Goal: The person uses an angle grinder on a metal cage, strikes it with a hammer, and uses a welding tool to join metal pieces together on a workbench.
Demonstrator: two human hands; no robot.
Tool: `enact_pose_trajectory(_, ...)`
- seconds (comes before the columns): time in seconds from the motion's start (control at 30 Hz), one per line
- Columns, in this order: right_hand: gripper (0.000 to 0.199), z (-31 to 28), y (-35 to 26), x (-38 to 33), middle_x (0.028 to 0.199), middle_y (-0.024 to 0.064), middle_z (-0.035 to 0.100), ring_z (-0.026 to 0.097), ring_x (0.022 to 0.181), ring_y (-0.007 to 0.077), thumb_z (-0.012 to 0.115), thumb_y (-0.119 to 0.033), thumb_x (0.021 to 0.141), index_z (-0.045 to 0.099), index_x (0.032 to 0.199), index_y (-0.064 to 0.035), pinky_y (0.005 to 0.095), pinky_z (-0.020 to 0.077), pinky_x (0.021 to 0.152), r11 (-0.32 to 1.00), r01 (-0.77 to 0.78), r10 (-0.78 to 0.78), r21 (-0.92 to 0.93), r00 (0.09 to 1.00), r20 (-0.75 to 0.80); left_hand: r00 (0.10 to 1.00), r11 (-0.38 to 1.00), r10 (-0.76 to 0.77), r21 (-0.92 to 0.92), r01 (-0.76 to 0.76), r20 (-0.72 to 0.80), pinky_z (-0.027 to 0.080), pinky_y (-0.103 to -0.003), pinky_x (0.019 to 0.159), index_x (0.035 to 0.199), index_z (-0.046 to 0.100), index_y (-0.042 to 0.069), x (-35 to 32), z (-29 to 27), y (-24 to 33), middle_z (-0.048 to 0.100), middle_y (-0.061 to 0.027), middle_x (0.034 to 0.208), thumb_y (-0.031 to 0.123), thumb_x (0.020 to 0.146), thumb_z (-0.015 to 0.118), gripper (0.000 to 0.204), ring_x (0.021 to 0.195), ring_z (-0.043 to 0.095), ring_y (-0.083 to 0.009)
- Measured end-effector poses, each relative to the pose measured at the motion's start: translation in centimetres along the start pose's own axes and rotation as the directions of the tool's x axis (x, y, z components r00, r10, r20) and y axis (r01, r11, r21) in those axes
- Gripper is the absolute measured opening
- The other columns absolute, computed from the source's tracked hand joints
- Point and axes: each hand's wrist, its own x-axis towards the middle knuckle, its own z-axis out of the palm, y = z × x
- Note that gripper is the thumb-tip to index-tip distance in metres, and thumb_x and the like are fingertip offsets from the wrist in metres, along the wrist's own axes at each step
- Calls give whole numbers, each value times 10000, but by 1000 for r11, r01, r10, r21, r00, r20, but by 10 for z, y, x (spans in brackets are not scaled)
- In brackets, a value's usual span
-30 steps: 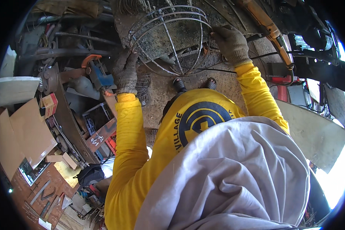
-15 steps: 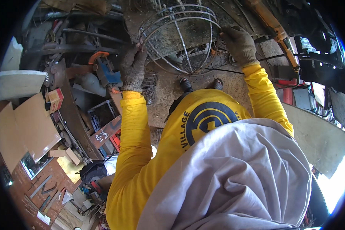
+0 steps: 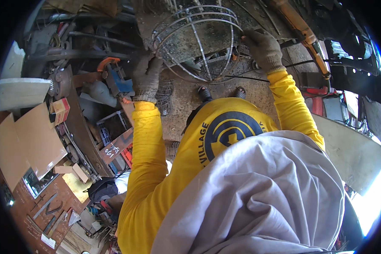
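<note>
Head view: the wire frame [image 3: 200, 46] sits between left hand [image 3: 147, 78] and right hand [image 3: 263, 48], over the counter [image 3: 180, 47]. Each grip pinches its rim. Position nearly matches half a second ago: steady hold.

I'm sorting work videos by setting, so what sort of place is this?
Probably a metal workshop, judging by the round wire frame in front, the long bars heaped on the left, and the person's work gloves.

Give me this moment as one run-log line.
left hand: gloved, at left edge of wire cage, grip unclear | right hand: gloved, gripping its right edge
</note>
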Motion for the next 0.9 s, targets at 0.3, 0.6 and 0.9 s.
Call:
enact_pose_trajectory(0.3, 363, -10, 40, -1, 1122, 114, 731, 709, 1027, 296, 655, -260, 923, 687, 1275, -177, 386, 547, 923, 944, 90, -103, 319, 994, 25, 989, 991, -115, -78, 108, -97, 561, -263, 722, 1122, 732, 21, -1, 11, 5, 709, -42, 1097, 145, 932, 754, 228, 890, 644, -97)
enact_pose_trajectory(0.6, 313, -12, 23, 1, 1121, 100, 719, 677, 1066, 303, 648, -337, 941, 734, 1204, -190, 411, 534, 931, 990, 142, -142, 6, 990, -7, 981, 984, -173, -66, 168, -85, 560, -263, 724, 1171, 738, 32, 3, 6, -12, 734, -56, 1117, 168, 934, 757, 273, 927, 652, -102)
enact_pose_trajectory(0.9, 322, -2, 12, 11, 1122, 100, 693, 652, 1075, 327, 630, -371, 950, 740, 1204, -204, 442, 516, 927, 996, 68, -63, -58, 995, 74, 982, 977, -161, -154, 145, -101, 562, -280, 744, 1187, 710, 21, -1, 9, 0, 719, -59, 1050, 194, 929, 762, 315, 887, 663, -125)
